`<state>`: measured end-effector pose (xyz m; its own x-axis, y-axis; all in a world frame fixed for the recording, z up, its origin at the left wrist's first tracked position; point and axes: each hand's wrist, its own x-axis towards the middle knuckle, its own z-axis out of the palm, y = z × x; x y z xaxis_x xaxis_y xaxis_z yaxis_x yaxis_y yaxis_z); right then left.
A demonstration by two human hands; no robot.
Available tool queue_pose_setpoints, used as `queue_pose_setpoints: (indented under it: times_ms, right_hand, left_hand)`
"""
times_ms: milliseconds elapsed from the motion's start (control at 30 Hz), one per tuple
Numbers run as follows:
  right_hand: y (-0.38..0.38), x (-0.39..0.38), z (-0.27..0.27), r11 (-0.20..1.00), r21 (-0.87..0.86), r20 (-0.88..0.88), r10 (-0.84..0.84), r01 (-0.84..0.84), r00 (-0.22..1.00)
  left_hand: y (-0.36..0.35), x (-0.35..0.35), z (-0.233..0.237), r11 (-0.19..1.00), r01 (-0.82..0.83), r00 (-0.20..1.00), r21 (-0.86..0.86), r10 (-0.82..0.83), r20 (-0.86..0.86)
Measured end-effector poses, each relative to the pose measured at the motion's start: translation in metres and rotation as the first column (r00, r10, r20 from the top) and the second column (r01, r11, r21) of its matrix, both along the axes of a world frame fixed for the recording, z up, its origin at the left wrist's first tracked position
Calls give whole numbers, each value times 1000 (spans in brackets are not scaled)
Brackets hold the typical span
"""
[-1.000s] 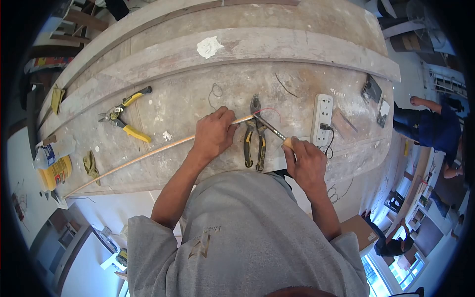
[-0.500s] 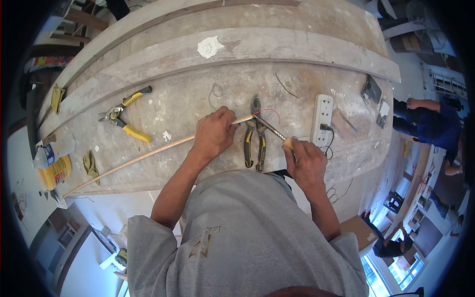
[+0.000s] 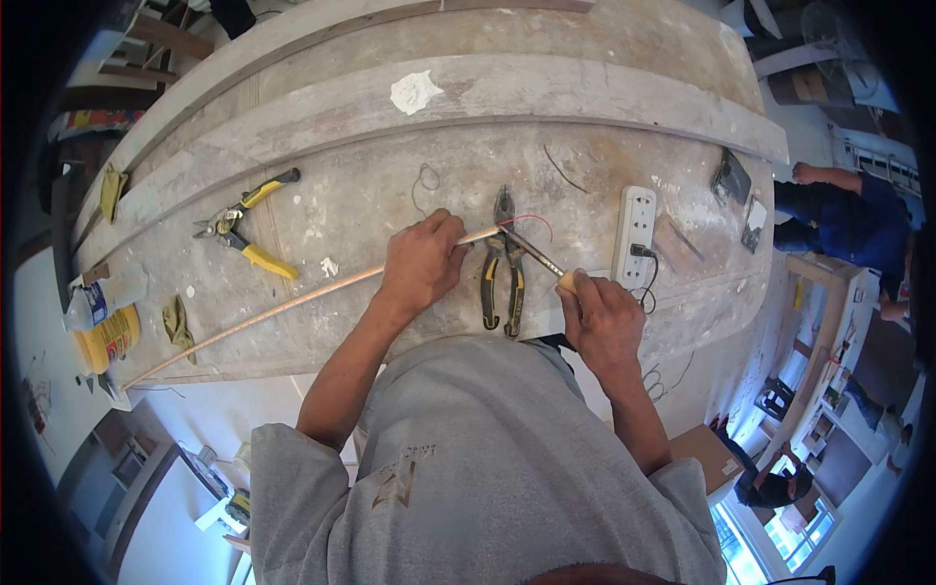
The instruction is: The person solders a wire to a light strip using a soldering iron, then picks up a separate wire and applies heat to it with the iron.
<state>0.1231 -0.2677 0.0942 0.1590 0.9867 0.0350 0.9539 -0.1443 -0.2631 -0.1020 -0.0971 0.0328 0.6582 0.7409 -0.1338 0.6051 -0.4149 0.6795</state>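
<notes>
My left hand is closed on a long, thin LED strip, which runs down to the left edge of the workbench. A fine red wire curves off near the strip's right end. In my right hand is a soldering iron with a pale yellow grip and metal shaft; its tip meets the strip's end. Beneath that joint lie black-and-yellow combination pliers, with their jaws pointing away from me. Whether solder is at the tip is too small to tell.
A white power strip with a black plug is to the right. Yellow-handled snips, a yellow bottle and a cloth scrap are at left. Long boards cross the bench's far side. Co-workers are beyond the right edge.
Both my hands, the strip and the iron stay in nearly the same place. At the right, a co-worker's arm and body have shifted slightly.
</notes>
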Motion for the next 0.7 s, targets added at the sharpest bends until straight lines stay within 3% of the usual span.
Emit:
queue_pose_setpoints:
  times_ms: [700]
  right_hand:
    - [-5, -1, -6, 995, 97, 20, -7, 5, 1000]
  left_hand:
    - [2, 1, 1, 1000, 5, 1000, 16, -5, 10]
